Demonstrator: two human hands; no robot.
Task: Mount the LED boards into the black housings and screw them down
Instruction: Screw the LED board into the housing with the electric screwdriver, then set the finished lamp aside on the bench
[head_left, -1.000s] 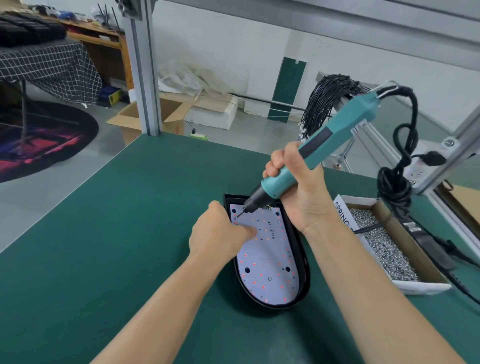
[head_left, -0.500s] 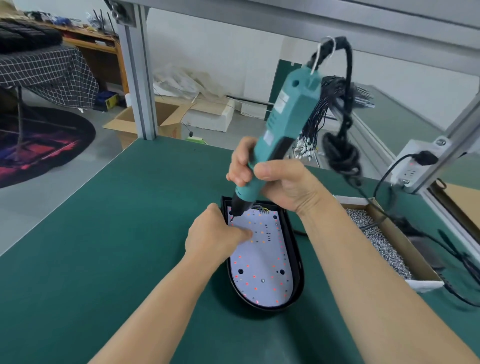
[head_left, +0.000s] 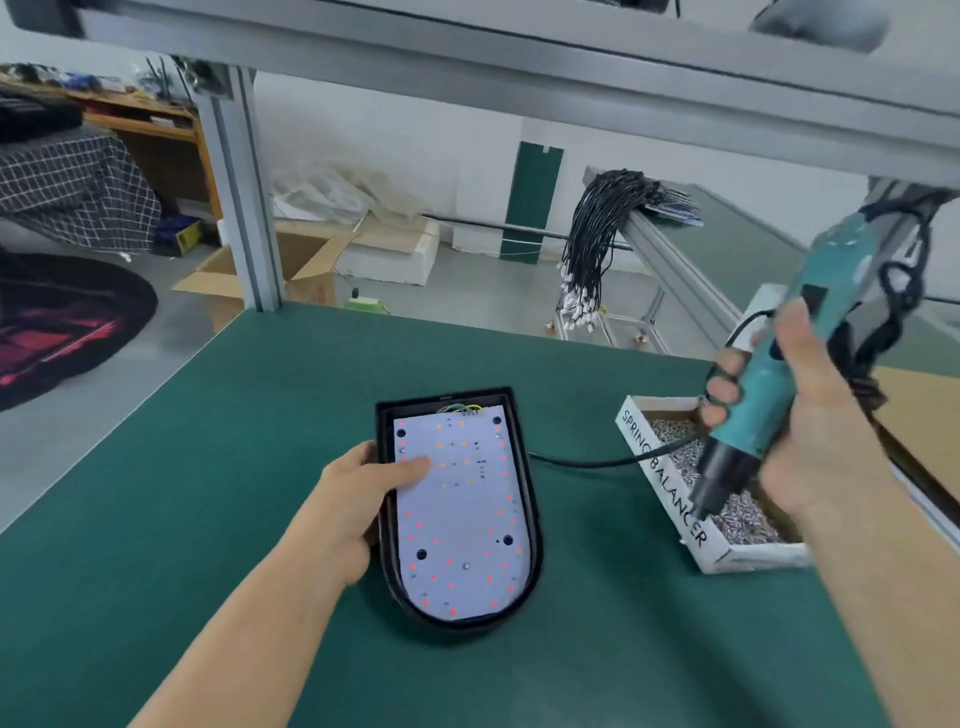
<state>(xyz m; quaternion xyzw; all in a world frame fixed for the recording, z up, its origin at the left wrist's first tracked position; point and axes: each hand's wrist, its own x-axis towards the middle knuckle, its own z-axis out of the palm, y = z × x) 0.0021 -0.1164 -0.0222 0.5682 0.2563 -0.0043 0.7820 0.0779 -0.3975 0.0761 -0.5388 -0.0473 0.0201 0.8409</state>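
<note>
A black housing (head_left: 530, 483) lies on the green bench with a white LED board (head_left: 460, 525) seated inside it, dotted with red and orange LEDs. My left hand (head_left: 358, 499) grips the housing's left wall, its thumb pressing on the board's upper left. My right hand (head_left: 784, 410) holds a teal electric screwdriver (head_left: 769, 384), tilted, its black tip down over a cardboard box of screws (head_left: 675, 493) at the right. Coloured wires show at the board's top edge.
A black cable (head_left: 587, 461) runs from the housing toward the screw box. An aluminium frame post (head_left: 239, 197) stands at the bench's back left and a beam crosses overhead. A bundle of black wires (head_left: 597, 234) hangs behind the bench.
My right hand lifted the screwdriver off the board's upper left corner and swung it right, over the screw box. My left hand stayed on the housing.
</note>
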